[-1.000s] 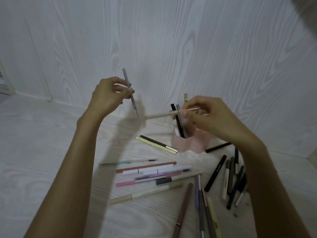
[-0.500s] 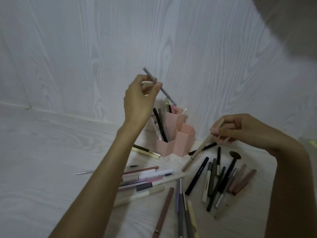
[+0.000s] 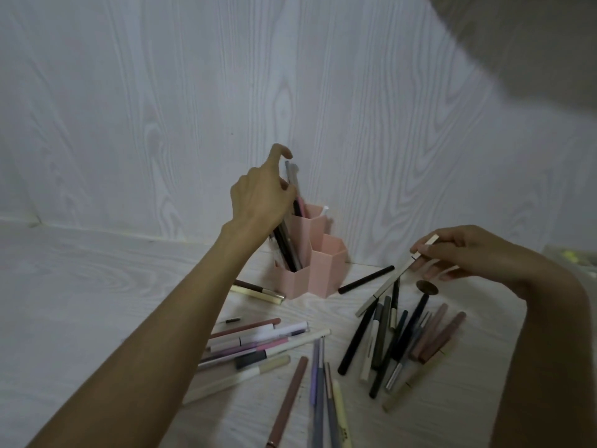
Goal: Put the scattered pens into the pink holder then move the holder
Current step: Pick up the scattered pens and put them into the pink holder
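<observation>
The pink holder (image 3: 326, 270), made of hexagonal cells, stands against the wall with several pens upright in it. My left hand (image 3: 261, 197) is right above its left cell and pinches a grey pen (image 3: 292, 176) that points down into it, the index finger raised. To the right, my right hand (image 3: 465, 253) pinches the upper end of a long cream pen (image 3: 386, 286), which slants down to the left over the pile of dark pens (image 3: 387, 341). Several more scattered pens (image 3: 258, 344) lie in front of the holder, partly hidden by my left forearm.
A white wood-grain wall (image 3: 226, 92) rises straight behind the holder. A brown and gold pen (image 3: 258, 291) lies left of the holder's base. A black pen (image 3: 366, 279) lies right of it. A pale object (image 3: 575, 257) sits at the far right edge.
My left hand moved right and down with the grey pen, bringing it into the holder's left cell. My right hand drew away to the right with the cream pen.
</observation>
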A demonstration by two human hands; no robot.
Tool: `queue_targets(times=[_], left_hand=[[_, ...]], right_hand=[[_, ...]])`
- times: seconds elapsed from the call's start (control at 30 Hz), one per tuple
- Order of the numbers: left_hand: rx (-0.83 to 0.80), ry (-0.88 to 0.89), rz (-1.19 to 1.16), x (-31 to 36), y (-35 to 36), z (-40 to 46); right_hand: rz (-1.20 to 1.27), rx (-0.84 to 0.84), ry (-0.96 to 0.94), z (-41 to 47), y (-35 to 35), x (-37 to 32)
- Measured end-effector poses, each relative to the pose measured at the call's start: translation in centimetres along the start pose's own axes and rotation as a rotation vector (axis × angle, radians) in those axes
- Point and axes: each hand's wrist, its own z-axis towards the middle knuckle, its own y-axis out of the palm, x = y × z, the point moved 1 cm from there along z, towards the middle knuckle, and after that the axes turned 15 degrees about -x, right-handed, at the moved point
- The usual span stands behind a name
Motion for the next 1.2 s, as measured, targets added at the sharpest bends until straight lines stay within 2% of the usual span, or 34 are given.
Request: queue_targets(times=[0.17, 0.33, 0.4, 0.5, 0.57, 0.63, 0.77, 0.87, 1.0, 1.1, 1.2], left_hand=[[-0.069, 0.016, 0.159, 0.0, 0.2, 0.4], [-0.142, 0.107, 0.178, -0.6, 0.4, -0.8], [-0.118, 0.128, 0.067, -0.8, -0.2, -2.1], [-0.036, 0.05, -0.059, -2.5, -1.7, -4.6], [-0.068, -0.027, -0.067, -4.4, -2.8, -6.4], [-0.145, -0.085, -0.031, -6.2, -3.8, -8.3], [-0.417, -0.201, 0.062, -9.7, -4.4, -11.8], [-0.601, -0.26, 0.011, -11.8, -4.1, -13.2], [-0.699, -0.245, -0.112, -13.0, -3.8, -13.8], [-0.731, -0.211, -0.164, -13.6, -4.1, -14.0], [-0.742, -0.191, -0.222, -13.9, -4.3, -14.1]], right_hand=[[0.007, 0.113, -0.098, -0.2, -0.2, -0.3], [0.034, 0.338, -0.342, -0.2, -0.1, -1.7], [0.075, 0.488, -0.46, -0.1, 0.2, -2.7], [0.067, 0.865, -0.589, 0.5, 1.4, -4.8], [0.033, 1.076, -0.656, 1.5, 3.4, -6.6], [0.025, 1.164, -0.704, 2.9, 5.7, -7.9], [0.053, 1.159, -0.713, 5.2, 8.5, -8.4], [0.0, 1.118, -0.677, 6.7, 9.7, -7.6], [-0.164, 0.993, -0.611, 8.6, 10.6, -6.6], [-0.283, 0.856, -0.53, 10.4, 10.6, -6.7], [-0.409, 0.802, -0.444, 11.7, 10.5, -6.6]])
